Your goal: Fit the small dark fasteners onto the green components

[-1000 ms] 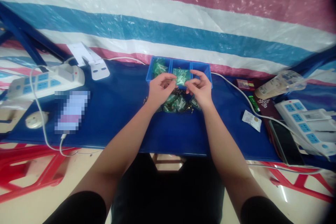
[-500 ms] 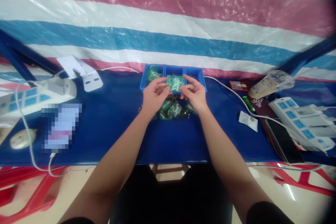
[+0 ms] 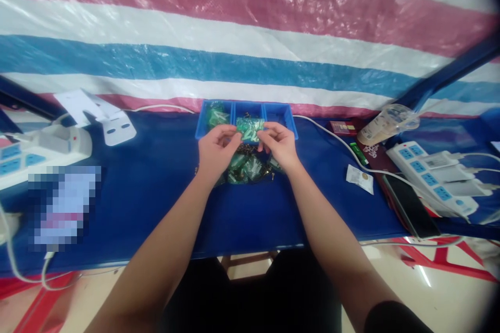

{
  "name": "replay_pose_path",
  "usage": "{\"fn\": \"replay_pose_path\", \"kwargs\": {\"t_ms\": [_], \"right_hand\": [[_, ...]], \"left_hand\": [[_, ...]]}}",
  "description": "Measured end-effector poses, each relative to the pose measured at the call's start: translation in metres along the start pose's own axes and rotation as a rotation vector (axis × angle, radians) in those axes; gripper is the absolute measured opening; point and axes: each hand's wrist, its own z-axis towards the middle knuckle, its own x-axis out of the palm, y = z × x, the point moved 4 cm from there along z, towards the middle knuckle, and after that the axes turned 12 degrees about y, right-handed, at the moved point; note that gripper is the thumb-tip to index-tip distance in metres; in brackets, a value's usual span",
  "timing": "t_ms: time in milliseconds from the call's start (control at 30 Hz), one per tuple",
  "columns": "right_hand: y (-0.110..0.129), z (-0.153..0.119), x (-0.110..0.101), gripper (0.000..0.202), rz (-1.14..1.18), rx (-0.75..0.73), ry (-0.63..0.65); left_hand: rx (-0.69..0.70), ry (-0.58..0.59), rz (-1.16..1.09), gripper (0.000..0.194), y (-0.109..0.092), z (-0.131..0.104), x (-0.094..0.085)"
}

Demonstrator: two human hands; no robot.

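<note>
View swung right since the earlier frames, table items now further left in it; green packet still up between both hands.
Left hand pinches its left edge, right hand its right edge, both thumb-and-finger, narrow grip. Packet faces the camera in front of the middle compartment of the blue tray; whether it touches the tray, can't tell. More green bagged stuff in the tray's left compartment. Pile of green packets on the blue table, just below the hands. White sachet, plastic cup, dark phone well off to the right.
</note>
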Motion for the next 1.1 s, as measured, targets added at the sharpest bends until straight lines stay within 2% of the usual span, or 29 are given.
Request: {"fn": "replay_pose_path", "kwargs": {"t_ms": [167,333,567,800,1100], "right_hand": [[0.0030,-0.0011,0.0017,0.036,0.012,0.003,-0.016],[0.0043,-0.0018,0.0017,0.036,0.002,0.042,-0.026],[0.0064,-0.0027,-0.0023,0.030,-0.087,-0.058,-0.105],[0.0020,-0.0024,-0.0014,0.026,0.020,-0.046,0.068],[0.0040,-0.0023,0.0006,0.025,0.044,-0.044,0.008]], "left_hand": [[0.033,-0.042,0.095,0.014,-0.0067,0.0003,-0.0025],[-0.031,-0.033,0.106,0.017,-0.0082,0.0002,-0.0029],[-0.063,0.032,-0.116,0.018,-0.0053,-0.0003,0.0027],[0.015,0.015,-0.104,0.020,-0.0091,-0.0003,-0.0001],[0.030,-0.008,-0.013,0.018,-0.0063,-0.0013,-0.0002]]}}
